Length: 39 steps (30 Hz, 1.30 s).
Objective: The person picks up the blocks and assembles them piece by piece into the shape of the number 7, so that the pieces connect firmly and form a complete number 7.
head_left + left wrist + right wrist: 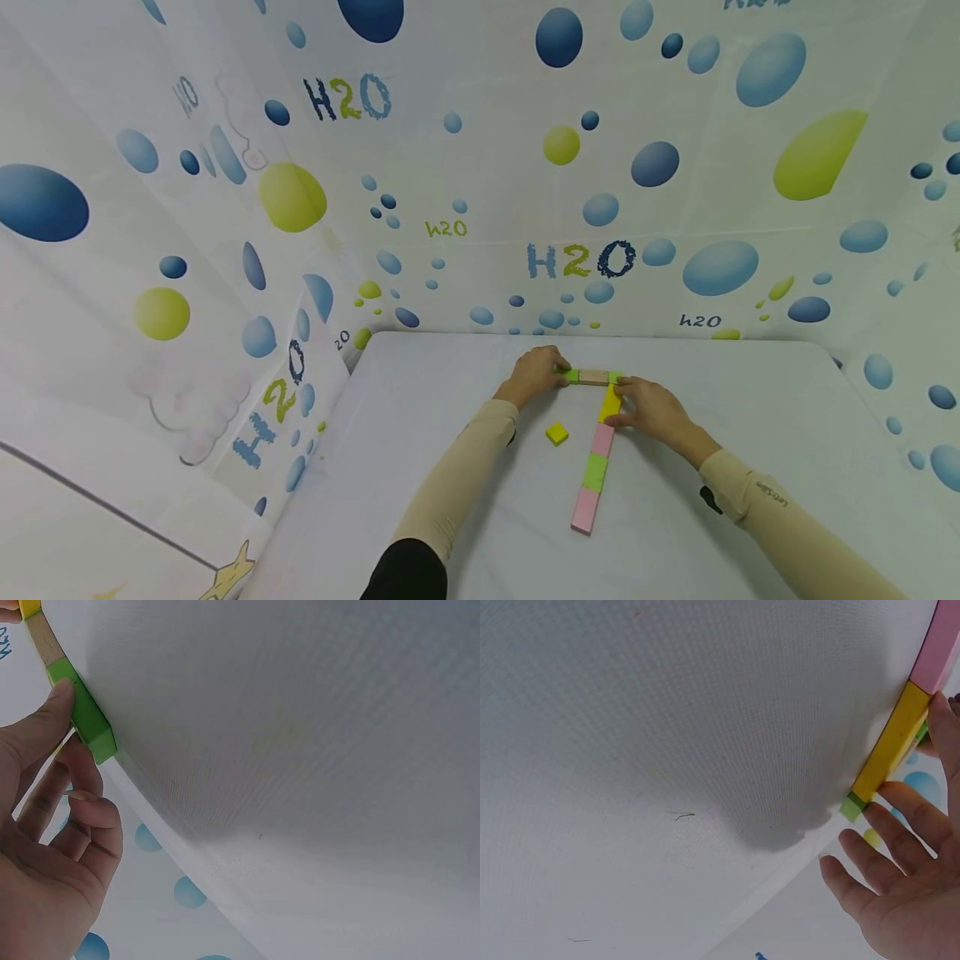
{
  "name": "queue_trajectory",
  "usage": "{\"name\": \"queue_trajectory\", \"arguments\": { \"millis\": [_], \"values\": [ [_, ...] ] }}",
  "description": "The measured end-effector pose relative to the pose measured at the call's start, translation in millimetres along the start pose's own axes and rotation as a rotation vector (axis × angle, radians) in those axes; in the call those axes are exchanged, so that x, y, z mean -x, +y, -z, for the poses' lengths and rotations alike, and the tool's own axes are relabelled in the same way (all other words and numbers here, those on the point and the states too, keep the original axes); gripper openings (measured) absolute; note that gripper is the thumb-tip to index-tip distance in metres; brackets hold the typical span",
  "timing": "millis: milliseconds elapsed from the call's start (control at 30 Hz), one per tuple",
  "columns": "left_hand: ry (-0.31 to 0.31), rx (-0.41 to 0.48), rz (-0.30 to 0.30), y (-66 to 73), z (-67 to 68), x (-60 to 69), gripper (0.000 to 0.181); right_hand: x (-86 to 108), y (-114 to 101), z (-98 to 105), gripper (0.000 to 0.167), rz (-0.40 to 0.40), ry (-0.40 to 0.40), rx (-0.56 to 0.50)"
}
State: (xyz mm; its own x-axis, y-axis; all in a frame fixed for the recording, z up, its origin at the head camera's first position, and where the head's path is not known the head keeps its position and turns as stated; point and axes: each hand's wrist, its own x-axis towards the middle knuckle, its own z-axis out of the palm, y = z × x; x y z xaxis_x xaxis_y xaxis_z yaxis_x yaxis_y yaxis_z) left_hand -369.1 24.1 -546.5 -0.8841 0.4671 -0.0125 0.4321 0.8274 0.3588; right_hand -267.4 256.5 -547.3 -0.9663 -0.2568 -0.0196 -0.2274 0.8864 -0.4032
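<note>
My left hand (pixel 534 372) pinches the green block (pixel 90 720) at the left end of a short row, thumb on one face and index finger by another. Beside that block lies a bare-wood block (pixel 594 377), then a smaller-looking green block (pixel 615 377) at the corner. From this corner a yellow block (pixel 611 403) leads into a line toward the front. My right hand (pixel 651 408) touches the yellow block's outer side with spread fingers, thumb near its pink neighbour (pixel 602 440) and fingertips near the corner. Farther down are a green block (pixel 595 472) and a pink block (pixel 585 510).
A loose yellow block (pixel 557 433) lies inside the angle of the two rows. All rests on a white-covered table (pixel 375 467). Its far edge meets a white curtain (pixel 495 192) printed with blue and green dots.
</note>
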Motion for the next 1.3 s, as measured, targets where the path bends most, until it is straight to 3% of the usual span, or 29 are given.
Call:
{"name": "queue_trajectory", "arguments": {
  "millis": [1300],
  "values": [
    [-0.004,-0.007,-0.011,-0.8,0.5,1.9,0.032,-1.7,-4.0,0.6,0.075,-0.018,0.004,-0.003]
  ]
}}
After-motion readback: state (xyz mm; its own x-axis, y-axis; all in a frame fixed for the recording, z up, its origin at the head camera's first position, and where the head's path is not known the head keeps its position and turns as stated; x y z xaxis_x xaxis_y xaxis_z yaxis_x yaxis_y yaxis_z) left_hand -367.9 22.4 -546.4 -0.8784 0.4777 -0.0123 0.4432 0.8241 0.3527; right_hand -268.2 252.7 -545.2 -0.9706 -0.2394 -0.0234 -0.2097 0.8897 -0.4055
